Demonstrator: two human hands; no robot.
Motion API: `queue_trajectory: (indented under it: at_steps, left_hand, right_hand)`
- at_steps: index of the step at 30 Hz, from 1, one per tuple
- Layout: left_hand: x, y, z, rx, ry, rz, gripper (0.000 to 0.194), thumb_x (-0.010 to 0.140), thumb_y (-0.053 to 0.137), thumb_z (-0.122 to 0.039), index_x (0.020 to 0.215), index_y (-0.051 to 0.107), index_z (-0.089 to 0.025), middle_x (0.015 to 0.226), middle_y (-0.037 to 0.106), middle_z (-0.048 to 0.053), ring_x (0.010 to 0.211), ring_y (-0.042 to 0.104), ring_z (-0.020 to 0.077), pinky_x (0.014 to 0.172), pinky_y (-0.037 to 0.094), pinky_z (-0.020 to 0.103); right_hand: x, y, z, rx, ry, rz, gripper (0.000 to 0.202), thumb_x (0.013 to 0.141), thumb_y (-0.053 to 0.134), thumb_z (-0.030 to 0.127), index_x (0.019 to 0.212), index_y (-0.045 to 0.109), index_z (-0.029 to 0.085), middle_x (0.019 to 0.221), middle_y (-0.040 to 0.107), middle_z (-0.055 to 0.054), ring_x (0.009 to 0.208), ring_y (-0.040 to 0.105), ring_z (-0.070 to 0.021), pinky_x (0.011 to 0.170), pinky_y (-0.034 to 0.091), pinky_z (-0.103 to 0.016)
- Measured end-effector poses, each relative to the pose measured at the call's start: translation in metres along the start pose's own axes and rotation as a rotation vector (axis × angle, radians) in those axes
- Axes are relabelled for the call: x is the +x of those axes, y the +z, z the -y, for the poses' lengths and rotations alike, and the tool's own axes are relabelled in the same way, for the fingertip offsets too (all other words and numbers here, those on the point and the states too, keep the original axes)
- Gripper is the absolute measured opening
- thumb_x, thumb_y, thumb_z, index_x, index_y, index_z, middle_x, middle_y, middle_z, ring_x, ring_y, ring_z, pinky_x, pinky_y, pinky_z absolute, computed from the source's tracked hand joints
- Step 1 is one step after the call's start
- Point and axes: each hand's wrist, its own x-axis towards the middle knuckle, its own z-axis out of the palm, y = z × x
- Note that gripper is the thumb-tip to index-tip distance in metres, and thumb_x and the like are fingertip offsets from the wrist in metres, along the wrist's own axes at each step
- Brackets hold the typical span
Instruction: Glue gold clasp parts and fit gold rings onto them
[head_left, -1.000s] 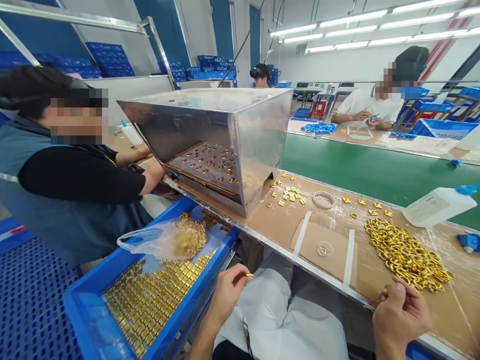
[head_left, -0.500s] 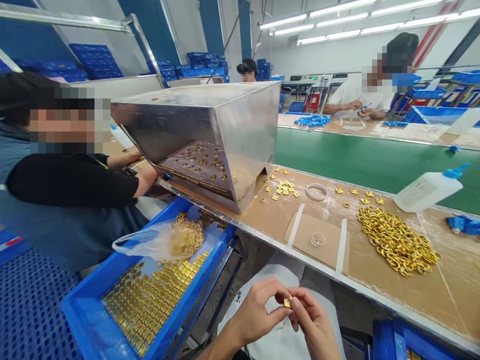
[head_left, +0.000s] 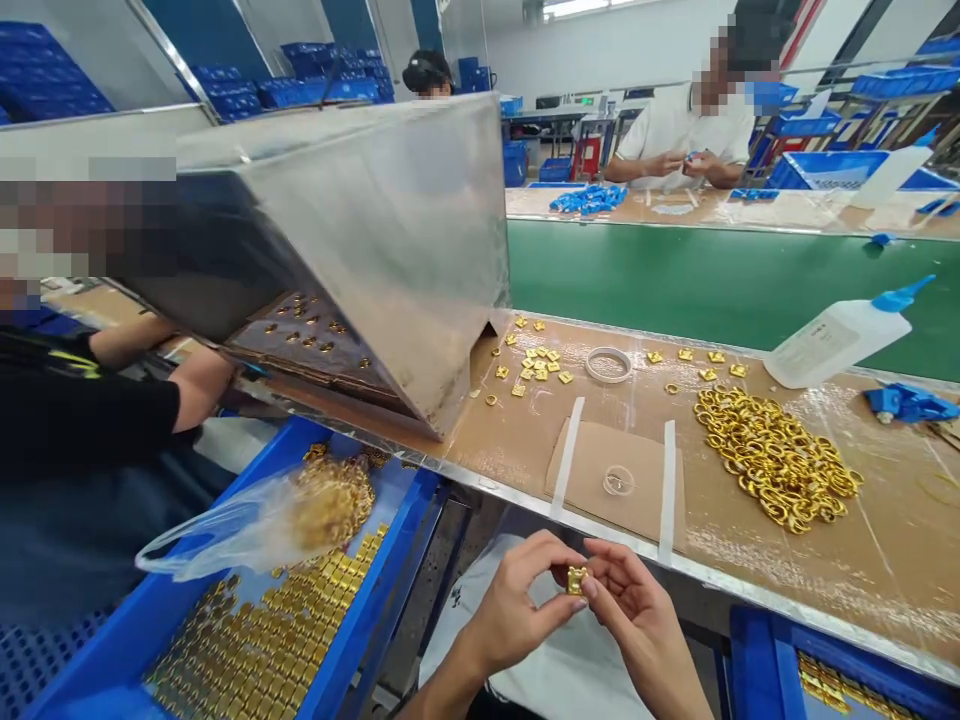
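Observation:
Over my lap, my left hand point(head_left: 517, 605) pinches a small square gold-coloured metal piece point(head_left: 576, 580) between thumb and forefinger. My right hand point(head_left: 634, 610) meets it from the other side, thumb on the piece's edge and fingers curled behind. In front of my hands, a cardboard pad point(head_left: 637, 465) is taped to the bench, with a small clear round dish point(head_left: 619, 481) on it. Similar gold square pieces point(head_left: 536, 365) lie loose beyond the pad. To the right rests a heap of gold rings point(head_left: 780, 460).
A metal hood point(head_left: 382, 230) stands on the bench at left, gold pieces inside. Below it, a blue tray point(head_left: 397, 560) holds rows of gold pieces and a plastic bag point(head_left: 225, 530). A white squeeze bottle point(head_left: 840, 340) leans at right. Co-workers sit left and across the green belt point(head_left: 637, 270).
My view has turned and dropped, so the bench sits higher and the hood nearer. The gold piece now shows its face more openly between my fingers; my right fingers have lifted apart slightly.

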Motion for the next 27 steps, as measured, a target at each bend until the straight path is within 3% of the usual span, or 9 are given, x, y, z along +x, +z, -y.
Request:
queue_trajectory:
  at_steps: [4, 8, 11, 14, 17, 22, 27]
  left_hand:
    - [0.019, -0.003, 0.011, -0.012, 0.054, 0.052, 0.019, 0.090, 0.072, -0.025, 0.105, 0.072, -0.015, 0.093, 0.070, 0.009, 0.082, 0.066, 0.0178, 0.075, 0.055, 0.026]
    - [0.037, -0.007, 0.024, 0.012, 0.092, 0.096, 0.017, 0.092, 0.070, -0.026, 0.106, 0.071, -0.016, 0.088, 0.070, 0.007, 0.079, 0.066, 0.0168, 0.072, 0.055, 0.025]
    - [0.051, -0.010, 0.036, 0.037, 0.075, 0.095, 0.017, 0.091, 0.071, -0.025, 0.106, 0.072, -0.016, 0.087, 0.071, 0.007, 0.076, 0.067, 0.0154, 0.070, 0.056, 0.024]
    - [0.064, -0.011, 0.042, 0.014, 0.032, 0.114, 0.016, 0.089, 0.072, -0.024, 0.103, 0.072, -0.015, 0.088, 0.072, 0.007, 0.076, 0.068, 0.0155, 0.068, 0.057, 0.023]
    - [0.076, -0.010, 0.041, -0.010, -0.007, 0.124, 0.015, 0.087, 0.073, -0.022, 0.101, 0.073, -0.015, 0.089, 0.074, 0.007, 0.074, 0.069, 0.0149, 0.065, 0.057, 0.022]
    - [0.088, -0.007, 0.037, -0.002, 0.056, 0.155, 0.014, 0.086, 0.074, -0.019, 0.099, 0.074, -0.016, 0.082, 0.073, 0.004, 0.070, 0.067, 0.0137, 0.065, 0.057, 0.021]
    - [0.087, -0.007, 0.040, 0.013, 0.053, 0.147, 0.014, 0.087, 0.071, -0.017, 0.101, 0.073, -0.016, 0.087, 0.073, 0.006, 0.073, 0.068, 0.0135, 0.065, 0.057, 0.020]
  right_hand:
    - [0.006, 0.002, 0.019, -0.064, -0.014, -0.032, 0.036, 0.088, 0.074, 0.051, 0.108, 0.068, 0.022, 0.076, 0.071, -0.004, 0.068, 0.070, -0.0180, 0.062, 0.059, -0.026]
    - [0.008, -0.011, 0.033, -0.280, -0.115, -0.079, 0.028, 0.094, 0.068, 0.045, 0.112, 0.071, 0.023, 0.080, 0.076, -0.005, 0.064, 0.071, -0.0168, 0.059, 0.059, -0.025]
    - [0.017, -0.030, 0.034, -0.373, -0.189, -0.266, 0.026, 0.094, 0.069, 0.043, 0.110, 0.071, 0.023, 0.080, 0.076, -0.005, 0.062, 0.070, -0.0165, 0.059, 0.060, -0.026]
    - [0.035, -0.045, 0.031, -0.321, -0.200, -0.405, 0.035, 0.090, 0.072, 0.046, 0.115, 0.066, 0.023, 0.083, 0.075, -0.005, 0.064, 0.070, -0.0172, 0.055, 0.059, -0.026]
    - [0.054, -0.050, 0.028, -0.338, -0.230, -0.384, 0.040, 0.088, 0.073, 0.049, 0.118, 0.065, 0.023, 0.087, 0.073, -0.005, 0.072, 0.070, -0.0181, 0.059, 0.060, -0.028]
    - [0.069, -0.051, 0.024, -0.427, -0.257, -0.360, 0.033, 0.090, 0.071, 0.049, 0.106, 0.072, 0.021, 0.082, 0.074, -0.006, 0.072, 0.071, -0.0193, 0.064, 0.060, -0.030]
    - [0.073, -0.049, 0.029, -0.541, -0.371, -0.313, 0.019, 0.095, 0.065, 0.039, 0.092, 0.077, 0.023, 0.085, 0.076, -0.005, 0.074, 0.071, -0.0193, 0.064, 0.058, -0.029]
